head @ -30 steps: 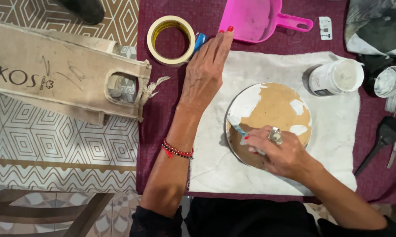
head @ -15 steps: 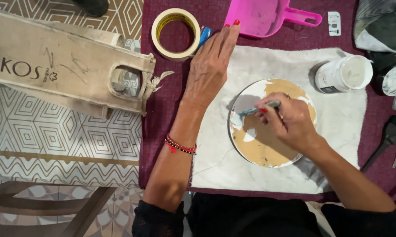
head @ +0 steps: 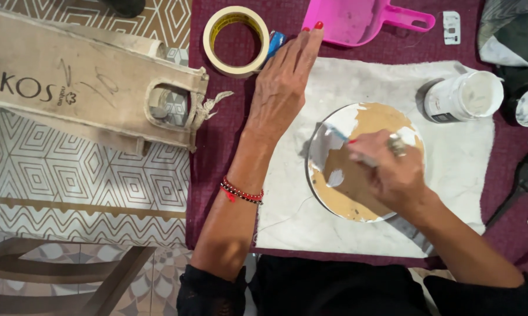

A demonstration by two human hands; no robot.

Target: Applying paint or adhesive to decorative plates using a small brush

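Round tan disc (head: 357,193) at centre right of the frame, lying flat on a white cloth (head: 451,169) over the maroon-covered table (head: 217,146); cloth evidently there to catch paint. Disc part coated in white along its left and upper edge, remainder bare tan.

Right hand (head: 392,172) closed around a thin brush (head: 337,133), bristle end resting on the white patch at the disc's upper left. Blue handle only partly visible; most of it buried in the fist.

Left hand (head: 284,82) open, palm down, fingers stretched toward the top of the frame, pressing cloth edge and table beside the disc, apparently as a brace. Not touching the disc itself.

Open white paint jar (head: 463,96) just right of the disc, within easy reach of the brush hand. Roll of masking tape (head: 236,41) and pink dustpan (head: 363,20) near the top edge, well clear of the disc.

Small blue object (head: 275,42) half hidden between tape and left fingers; kind not determinable. Dark tools at the right edge cut off. Lower right part of the disc covered by the right hand.
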